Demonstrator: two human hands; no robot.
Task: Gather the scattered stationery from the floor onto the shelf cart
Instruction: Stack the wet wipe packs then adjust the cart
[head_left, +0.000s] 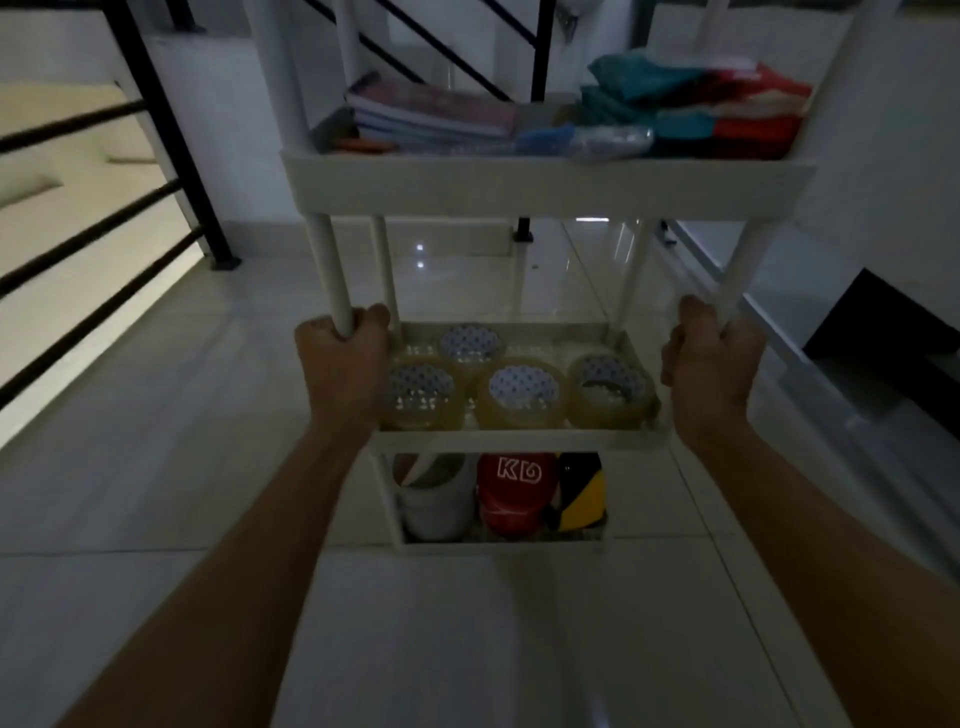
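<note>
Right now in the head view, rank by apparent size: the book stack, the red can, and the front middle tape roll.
1. Book stack, widest, on the top shelf.
2. Unsure: red can and front middle tape roll look alike in size, and they sit at different depths, so I won't rank them.

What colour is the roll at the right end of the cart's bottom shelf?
Black and yellow, in diagonal stripes: the striped roll shows best in the head view, the only one.
</note>
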